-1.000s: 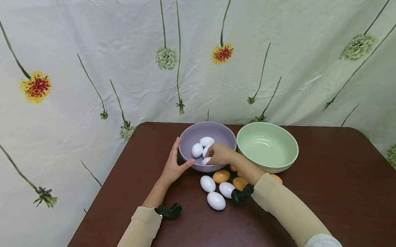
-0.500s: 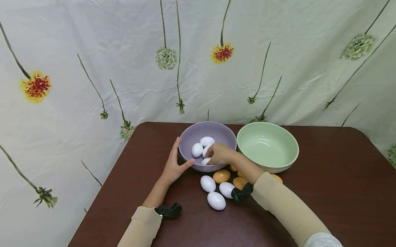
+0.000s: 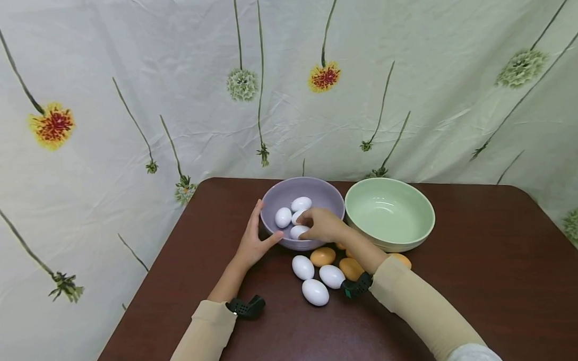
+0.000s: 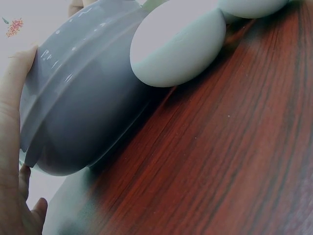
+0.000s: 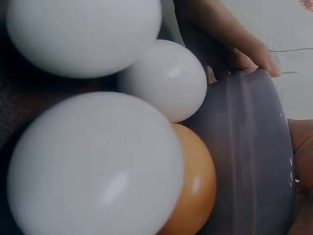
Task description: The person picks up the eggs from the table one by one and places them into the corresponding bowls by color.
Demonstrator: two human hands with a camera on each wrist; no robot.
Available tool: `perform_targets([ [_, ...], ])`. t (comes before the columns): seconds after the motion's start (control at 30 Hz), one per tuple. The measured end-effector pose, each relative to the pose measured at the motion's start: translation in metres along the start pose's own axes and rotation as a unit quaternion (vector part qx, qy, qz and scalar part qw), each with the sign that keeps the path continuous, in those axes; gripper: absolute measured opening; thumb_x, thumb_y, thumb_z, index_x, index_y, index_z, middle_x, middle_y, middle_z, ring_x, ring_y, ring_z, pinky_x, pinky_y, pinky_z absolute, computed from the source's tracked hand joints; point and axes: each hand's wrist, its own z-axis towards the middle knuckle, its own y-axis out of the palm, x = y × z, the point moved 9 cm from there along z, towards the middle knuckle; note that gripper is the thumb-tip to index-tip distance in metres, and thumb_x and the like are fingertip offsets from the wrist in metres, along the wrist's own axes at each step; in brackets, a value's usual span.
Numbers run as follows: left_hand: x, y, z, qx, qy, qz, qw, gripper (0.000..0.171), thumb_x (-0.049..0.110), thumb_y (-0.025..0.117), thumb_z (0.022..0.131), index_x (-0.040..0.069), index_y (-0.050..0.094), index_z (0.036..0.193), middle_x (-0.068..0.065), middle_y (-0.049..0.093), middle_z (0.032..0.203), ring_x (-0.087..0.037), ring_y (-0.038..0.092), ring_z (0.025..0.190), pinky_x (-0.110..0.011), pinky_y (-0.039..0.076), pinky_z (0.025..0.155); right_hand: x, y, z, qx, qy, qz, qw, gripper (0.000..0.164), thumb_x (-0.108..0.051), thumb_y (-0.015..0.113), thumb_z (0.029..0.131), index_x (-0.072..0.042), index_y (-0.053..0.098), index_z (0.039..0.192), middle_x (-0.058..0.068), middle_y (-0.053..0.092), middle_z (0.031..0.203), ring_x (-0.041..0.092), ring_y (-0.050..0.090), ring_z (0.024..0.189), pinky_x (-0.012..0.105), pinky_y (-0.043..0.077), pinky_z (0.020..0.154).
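In the head view a purple bowl (image 3: 334,192) holds several white eggs (image 3: 283,217). My left hand (image 3: 253,243) grips this bowl's left side, thumb at the near rim and fingers along the outer wall. The left wrist view shows the bowl's side (image 4: 93,93) against that hand (image 4: 12,127). Over the near right rim, my right hand (image 3: 323,224) reaches in, its fingers parted beside a white egg (image 3: 297,232). The right wrist view shows the bowl's wall (image 5: 249,147), hiding most of the right hand (image 5: 303,156) behind it.
A green bowl (image 3: 390,211) with nothing in it stands right of the purple one. In front lie white eggs (image 3: 315,292) and orange-brown eggs (image 3: 323,257), some partly hidden under the right forearm. Behind the dark brown table (image 3: 502,268) hangs a flowered cloth (image 3: 194,72).
The right hand's fingers have parted slightly, and more of the egg beside them shows. Eggs inside the purple bowl have shifted a little leftward. The left hand stays in place.
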Motion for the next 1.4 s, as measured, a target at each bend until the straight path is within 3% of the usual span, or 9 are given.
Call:
perform_targets([
  [0.17,0.0,0.0,0.0,0.001,0.001,-0.002,1.0,0.097,0.032,0.076,0.084,0.01,0.016,0.157,-0.013,0.011,0.162,-0.027,0.012,0.147,-0.052,0.011,0.115,0.001,-0.003,-0.004,0.037,-0.002,0.037,0.999,0.039,-0.016,0.079,0.081,-0.002,0.069,0.116,0.008,0.068,0.109,0.024,0.061,0.104,0.037,0.048,0.091],
  [0.3,0.001,0.0,-0.001,0.001,0.001,-0.001,1.0,0.095,0.029,0.075,0.084,0.011,0.016,0.157,-0.013,0.011,0.162,-0.028,0.012,0.146,-0.053,0.011,0.115,0.002,-0.006,-0.009,0.059,-0.006,0.096,0.994,0.038,-0.014,0.076,0.083,0.0,0.068,0.117,0.011,0.068,0.113,0.027,0.062,0.108,0.037,0.05,0.091],
  [0.67,0.001,0.001,-0.001,0.001,-0.003,0.001,1.0,0.095,0.025,0.075,0.084,0.009,0.016,0.156,-0.013,0.012,0.161,-0.026,0.013,0.146,-0.052,0.011,0.115,0.008,-0.016,-0.02,0.085,-0.03,0.246,0.965,0.039,-0.012,0.072,0.088,0.006,0.064,0.122,0.023,0.065,0.118,0.028,0.062,0.108,0.038,0.049,0.092],
  [0.9,0.036,-0.003,-0.004,-0.007,-0.008,-0.006,0.9999,0.091,0.012,0.073,0.084,-0.006,0.016,0.153,-0.026,0.012,0.158,-0.039,0.013,0.145,-0.057,0.012,0.113,0.006,-0.016,-0.035,0.076,-0.04,0.303,0.949,0.038,-0.01,0.07,0.09,0.007,0.062,0.123,0.021,0.065,0.118,0.025,0.063,0.106,0.032,0.052,0.085],
  [1.0,0.039,-0.004,-0.004,-0.009,-0.01,-0.006,0.9999,0.092,0.012,0.074,0.083,-0.007,0.016,0.152,-0.027,0.012,0.158,-0.041,0.013,0.144,-0.057,0.012,0.113,0.003,-0.015,-0.041,0.07,-0.038,0.322,0.943,0.038,-0.01,0.07,0.09,0.008,0.062,0.123,0.021,0.065,0.119,0.026,0.063,0.106,0.032,0.053,0.083],
  [1.23,0.004,0.0,0.001,0.0,-0.004,0.008,1.0,0.095,0.021,0.076,0.084,0.008,0.016,0.156,-0.016,0.011,0.161,-0.03,0.012,0.146,-0.054,0.012,0.114,-0.003,-0.015,-0.053,0.077,-0.061,0.336,0.937,0.033,-0.005,0.069,0.089,0.009,0.064,0.119,0.028,0.063,0.116,0.027,0.064,0.105,0.027,0.052,0.084],
  [1.4,-0.004,0.001,0.002,0.0,-0.008,0.001,1.0,0.096,0.03,0.076,0.084,0.014,0.016,0.157,-0.012,0.009,0.162,-0.027,0.01,0.147,-0.054,0.01,0.115,-0.008,-0.014,-0.06,0.072,-0.073,0.34,0.935,0.031,-0.002,0.068,0.089,0.008,0.065,0.118,0.031,0.062,0.115,0.029,0.064,0.105,0.028,0.052,0.085],
])
